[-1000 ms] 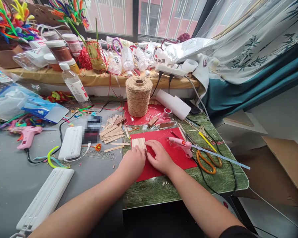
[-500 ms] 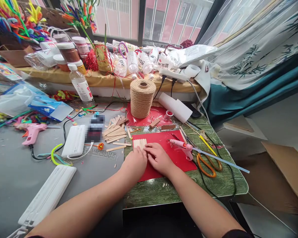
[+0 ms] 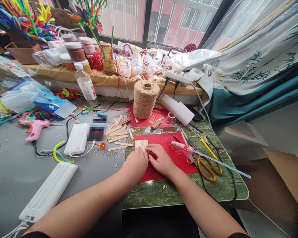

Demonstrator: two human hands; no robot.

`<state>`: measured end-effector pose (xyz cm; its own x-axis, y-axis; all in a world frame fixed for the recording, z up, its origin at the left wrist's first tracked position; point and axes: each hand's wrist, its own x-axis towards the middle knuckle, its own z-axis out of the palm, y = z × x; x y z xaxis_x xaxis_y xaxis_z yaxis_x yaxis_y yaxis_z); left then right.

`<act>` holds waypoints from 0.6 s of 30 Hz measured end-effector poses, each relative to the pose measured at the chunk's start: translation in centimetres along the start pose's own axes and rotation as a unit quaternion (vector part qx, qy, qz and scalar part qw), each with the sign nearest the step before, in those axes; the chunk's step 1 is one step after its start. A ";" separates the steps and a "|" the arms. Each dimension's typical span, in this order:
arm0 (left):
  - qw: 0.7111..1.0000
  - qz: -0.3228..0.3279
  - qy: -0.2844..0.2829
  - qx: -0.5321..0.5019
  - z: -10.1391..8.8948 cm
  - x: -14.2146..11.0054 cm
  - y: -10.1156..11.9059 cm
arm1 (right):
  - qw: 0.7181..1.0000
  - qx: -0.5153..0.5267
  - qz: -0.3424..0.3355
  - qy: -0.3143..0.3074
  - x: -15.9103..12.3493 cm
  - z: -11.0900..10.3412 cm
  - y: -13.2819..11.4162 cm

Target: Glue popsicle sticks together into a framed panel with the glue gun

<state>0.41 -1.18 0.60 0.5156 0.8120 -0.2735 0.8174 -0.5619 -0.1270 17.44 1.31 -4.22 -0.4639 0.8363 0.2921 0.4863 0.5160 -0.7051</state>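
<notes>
Green table (image 3: 154, 198) on the right, red sheet (image 3: 182, 165) on it, your left hand (image 3: 136, 162) and right hand (image 3: 161, 159) close together over the sheet's left side. Both look curled, can't tell if either's gripping. Sticks (image 3: 141, 143) sit side by side at its far left corner. Seems you're squaring them up; next nudge probably wants light, even pressure.

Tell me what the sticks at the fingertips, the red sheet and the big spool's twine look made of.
Sticks: probably wood, unpainted and dull, judging by their pale, bare colour.
Red sheet: paper, card or thin foam, I can't tell which; it lies flat, smooth and evenly coloured.
Twine: likely jute or similar fibre, matt, given its tan, ridged windings.
</notes>
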 end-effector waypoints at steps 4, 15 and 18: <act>1.000 0.010 0.000 -0.005 0.4 0.1 0.0 | 1.000 -0.014 -0.026 -0.006 2.1 -0.4 -0.4; 0.999 0.036 0.017 -0.003 1.2 0.5 -0.1 | 0.958 -0.225 -0.126 -0.126 16.0 4.8 -1.9; 0.999 0.041 0.025 -0.003 1.8 0.7 0.0 | 0.956 -0.238 -0.101 -0.141 16.9 5.9 -1.6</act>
<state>0.29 -0.85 -1.35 0.5931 0.7700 -0.2352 0.7731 -0.6263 -0.1007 4.42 13.54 -2.00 -0.7324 0.6622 0.1585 0.6164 0.7437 -0.2588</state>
